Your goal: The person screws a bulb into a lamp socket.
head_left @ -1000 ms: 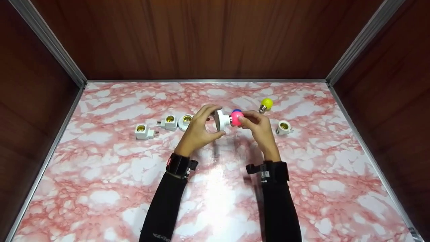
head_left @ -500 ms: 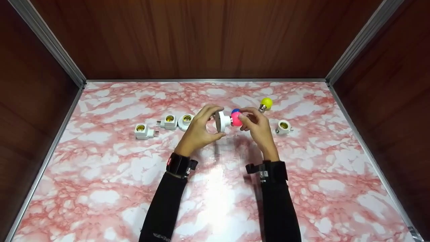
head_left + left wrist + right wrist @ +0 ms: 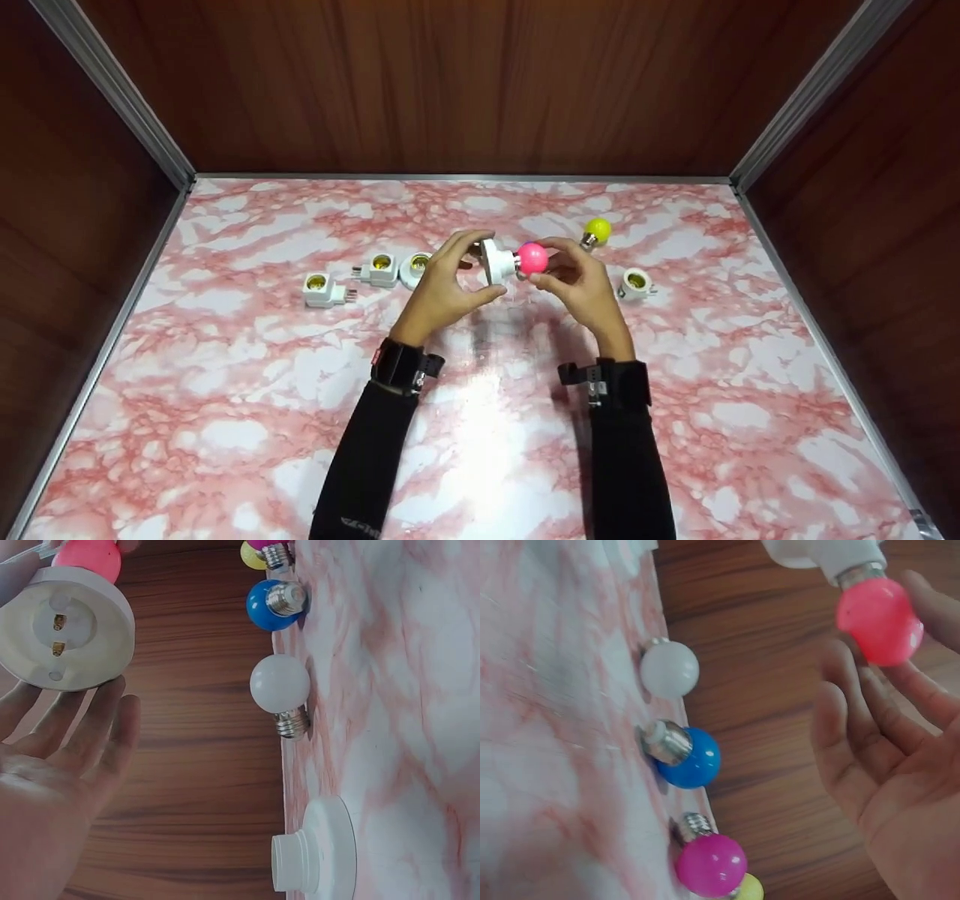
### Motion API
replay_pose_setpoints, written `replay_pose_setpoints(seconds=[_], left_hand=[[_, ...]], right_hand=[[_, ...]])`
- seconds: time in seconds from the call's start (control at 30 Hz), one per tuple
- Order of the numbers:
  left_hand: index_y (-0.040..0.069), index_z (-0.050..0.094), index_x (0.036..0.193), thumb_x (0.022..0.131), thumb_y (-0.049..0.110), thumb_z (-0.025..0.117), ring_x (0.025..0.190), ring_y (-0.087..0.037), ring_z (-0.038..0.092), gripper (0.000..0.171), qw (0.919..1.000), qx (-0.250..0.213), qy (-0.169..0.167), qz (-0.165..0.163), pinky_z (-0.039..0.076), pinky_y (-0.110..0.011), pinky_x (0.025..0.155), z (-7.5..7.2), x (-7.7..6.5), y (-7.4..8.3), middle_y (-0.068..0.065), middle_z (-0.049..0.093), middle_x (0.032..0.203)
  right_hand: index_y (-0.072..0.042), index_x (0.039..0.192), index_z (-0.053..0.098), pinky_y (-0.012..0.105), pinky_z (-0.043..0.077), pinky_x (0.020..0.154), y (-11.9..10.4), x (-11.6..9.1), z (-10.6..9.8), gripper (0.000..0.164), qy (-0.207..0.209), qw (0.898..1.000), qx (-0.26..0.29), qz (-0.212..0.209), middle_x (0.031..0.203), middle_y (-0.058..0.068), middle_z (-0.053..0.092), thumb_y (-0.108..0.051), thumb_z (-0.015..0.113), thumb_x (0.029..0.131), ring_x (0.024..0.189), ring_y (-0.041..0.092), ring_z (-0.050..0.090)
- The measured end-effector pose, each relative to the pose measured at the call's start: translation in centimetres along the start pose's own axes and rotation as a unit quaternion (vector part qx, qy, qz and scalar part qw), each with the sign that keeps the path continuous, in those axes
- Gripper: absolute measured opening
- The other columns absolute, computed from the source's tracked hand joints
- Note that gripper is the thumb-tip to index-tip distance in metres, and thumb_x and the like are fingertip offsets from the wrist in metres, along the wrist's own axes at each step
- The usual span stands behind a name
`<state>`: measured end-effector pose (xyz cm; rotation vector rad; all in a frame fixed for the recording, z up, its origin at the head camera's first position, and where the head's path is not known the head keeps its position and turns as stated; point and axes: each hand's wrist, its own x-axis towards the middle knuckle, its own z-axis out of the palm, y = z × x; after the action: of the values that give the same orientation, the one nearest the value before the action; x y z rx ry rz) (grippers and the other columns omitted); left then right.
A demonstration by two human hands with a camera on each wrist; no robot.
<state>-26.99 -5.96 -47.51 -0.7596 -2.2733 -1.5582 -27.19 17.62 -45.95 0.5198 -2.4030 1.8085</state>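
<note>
My left hand (image 3: 439, 292) holds a white round lamp holder (image 3: 498, 262) by its rim, thumb below and fingers above, raised over the table. Two brass contacts show on the holder's underside (image 3: 75, 664) in the left wrist view. A pink light bulb (image 3: 532, 258) sits with its metal screw base at the holder's socket, part of the thread still showing. Around the bulb's globe are the fingertips of my right hand (image 3: 589, 289), thumb at its lower edge and index finger at the top. In the right wrist view the other fingers curl loosely beneath the bulb (image 3: 877, 619).
A yellow bulb (image 3: 598, 229) and a white plug-in socket (image 3: 636, 283) lie on the right. Two more plug sockets, one at the far left (image 3: 319, 291), stand near a second round holder (image 3: 415, 268). White (image 3: 670, 669), blue (image 3: 694, 759) and magenta (image 3: 711, 865) bulbs lie behind my hands.
My right thumb has slid from the front of the pink bulb to its lower edge, and the fingers have spread a little. The blue bulb behind is now almost hidden. The left hand keeps its grip.
</note>
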Motion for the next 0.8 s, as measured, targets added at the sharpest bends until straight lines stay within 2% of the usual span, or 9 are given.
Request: replay_pose_setpoints(seconds=[0.13, 0.23, 0.4, 0.57, 0.8], left_hand=[[0.016, 0.051, 0.142, 0.075, 0.029, 0.086, 0.114, -0.021, 0.060, 0.077, 0.9999, -0.011, -0.009, -0.010, 0.057, -0.044, 0.098, 0.1, 0.1, 0.1, -0.007, 0.058, 0.136], [0.013, 0.051, 0.142, 0.075, 0.024, 0.087, 0.114, -0.022, 0.060, 0.076, 0.9997, -0.011, -0.015, -0.013, 0.057, -0.045, 0.097, 0.2, 0.0, 0.1, -0.005, 0.057, 0.138], [0.011, 0.051, 0.142, 0.076, 0.026, 0.086, 0.115, -0.019, 0.060, 0.076, 0.9996, -0.007, -0.021, -0.017, 0.057, -0.044, 0.098, 0.2, -0.1, 0.1, -0.002, 0.056, 0.139], [0.016, 0.050, 0.142, 0.076, 0.029, 0.086, 0.116, -0.016, 0.060, 0.076, 0.9995, 0.004, -0.026, -0.017, 0.057, -0.041, 0.098, 0.1, -0.1, 0.0, 0.000, 0.056, 0.140], [0.019, 0.050, 0.142, 0.074, 0.026, 0.087, 0.119, -0.015, 0.059, 0.078, 0.9995, 0.012, -0.029, -0.010, 0.056, -0.039, 0.099, 0.1, -0.2, 0.0, 0.003, 0.054, 0.143]], right_hand=[[-0.013, 0.124, 0.066, 0.022, 0.059, 0.083, 0.7, 0.0, -0.4, 0.047, 0.006, 1.000, -0.014, -0.011, 0.108, 0.016, 0.073, -0.014, 0.082, 0.080, 0.092, 0.013, 0.070], [-0.012, 0.121, 0.068, 0.026, 0.061, 0.087, 0.8, 0.0, -0.5, 0.048, 0.012, 1.000, 0.000, -0.015, 0.115, 0.013, 0.072, -0.015, 0.084, 0.077, 0.096, 0.015, 0.071], [-0.007, 0.126, 0.065, 0.020, 0.060, 0.087, 0.5, 0.0, -0.5, 0.051, 0.001, 1.000, 0.020, -0.004, 0.119, 0.019, 0.070, -0.008, 0.082, 0.078, 0.099, 0.018, 0.071], [-0.004, 0.126, 0.065, 0.022, 0.059, 0.085, -1.0, -0.4, -0.4, 0.048, -0.008, 1.000, 0.001, -0.011, 0.114, 0.024, 0.071, -0.005, 0.079, 0.081, 0.099, 0.025, 0.070], [-0.003, 0.126, 0.065, 0.025, 0.059, 0.083, -1.7, -0.7, -0.5, 0.045, -0.014, 1.000, -0.025, -0.007, 0.111, 0.026, 0.071, -0.008, 0.077, 0.084, 0.092, 0.025, 0.070]])
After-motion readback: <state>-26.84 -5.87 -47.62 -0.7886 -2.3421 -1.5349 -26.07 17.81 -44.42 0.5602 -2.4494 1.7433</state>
